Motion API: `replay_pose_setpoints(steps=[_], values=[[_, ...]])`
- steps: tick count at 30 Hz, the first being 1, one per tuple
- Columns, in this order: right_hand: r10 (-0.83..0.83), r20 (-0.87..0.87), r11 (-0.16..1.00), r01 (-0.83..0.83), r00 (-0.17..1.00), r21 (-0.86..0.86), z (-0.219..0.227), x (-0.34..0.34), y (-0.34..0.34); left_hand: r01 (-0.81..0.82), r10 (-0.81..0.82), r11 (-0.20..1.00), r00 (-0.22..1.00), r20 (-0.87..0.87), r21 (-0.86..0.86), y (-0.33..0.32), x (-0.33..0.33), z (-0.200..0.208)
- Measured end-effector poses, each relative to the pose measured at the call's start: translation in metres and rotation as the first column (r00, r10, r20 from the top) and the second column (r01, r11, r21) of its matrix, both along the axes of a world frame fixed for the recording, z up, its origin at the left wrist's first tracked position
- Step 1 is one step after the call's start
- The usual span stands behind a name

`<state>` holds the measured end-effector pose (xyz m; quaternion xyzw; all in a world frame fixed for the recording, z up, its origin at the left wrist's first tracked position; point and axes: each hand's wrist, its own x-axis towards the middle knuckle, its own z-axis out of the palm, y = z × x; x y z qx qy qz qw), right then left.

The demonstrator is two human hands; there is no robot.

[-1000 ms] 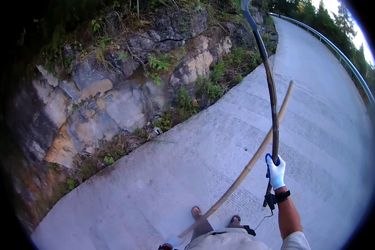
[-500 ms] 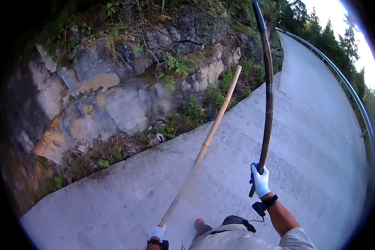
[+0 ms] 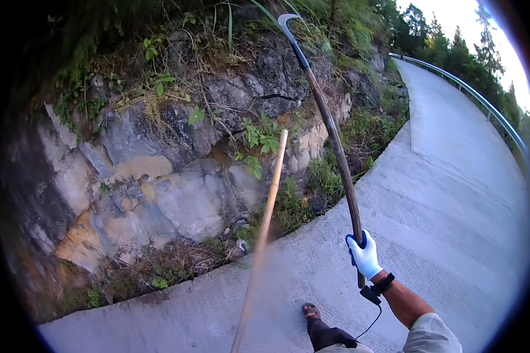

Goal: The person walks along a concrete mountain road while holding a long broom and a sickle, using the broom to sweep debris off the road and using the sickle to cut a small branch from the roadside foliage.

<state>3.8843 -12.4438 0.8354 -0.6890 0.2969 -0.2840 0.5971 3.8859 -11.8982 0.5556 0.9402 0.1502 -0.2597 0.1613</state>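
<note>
My right hand (image 3: 365, 254), in a white and blue work glove, is closed around the lower end of a long-handled sickle (image 3: 337, 138). Its dark, slightly bent wooden shaft rises up and to the left. A curved metal blade (image 3: 288, 25) tops it, close to the plants on the rock bank. To the left a pale bamboo pole (image 3: 270, 203) slants up from the lower edge, its cut top in front of the rock face. My left hand is out of the picture below, so its hold on the pole does not show.
A rock face (image 3: 138, 170) with hanging plants (image 3: 259, 138) fills the left side. Weeds (image 3: 159, 265) line its foot. A concrete road (image 3: 447, 194) climbs to the upper right beside a metal guardrail (image 3: 477, 97). My sandalled foot (image 3: 311, 310) stands on the concrete.
The sickle has swung left, bringing its blade into view. The bamboo pole's top has shifted left and down. My left hand, earlier gripping the pole's lower end, has left the picture.
</note>
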Motion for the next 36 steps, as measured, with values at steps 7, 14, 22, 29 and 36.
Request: replay_pose_setpoints(steps=[7, 14, 22, 29, 36], values=[[0.120, 0.028, 0.990, -0.118, 0.992, -0.072, 0.038, 0.160, -0.070, -0.106, 0.109, 0.993, 0.993, 0.054, -0.059, -0.053, 0.106, 0.019], [0.400, 0.304, 0.913, -0.406, 0.865, -0.048, 0.146, 0.332, -0.086, -0.123, 0.131, 0.985, 0.989, 0.062, -0.121, -0.066, 0.184, 0.016], [0.095, 0.189, 0.922, -0.015, 0.977, -0.386, 0.060, 0.412, -0.044, -0.070, 0.086, 0.974, 0.994, 0.067, -0.215, -0.042, 0.288, -0.021], [0.216, 0.261, 0.975, -0.194, 0.941, -0.107, 0.163, 0.504, -0.002, -0.057, 0.069, 0.966, 0.997, 0.040, -0.253, 0.004, 0.373, -0.032], [0.171, 0.242, 0.958, -0.103, 0.955, -0.269, 0.223, 0.602, -0.021, -0.062, 0.072, 0.954, 0.997, 0.023, -0.292, 0.006, 0.431, -0.046]])
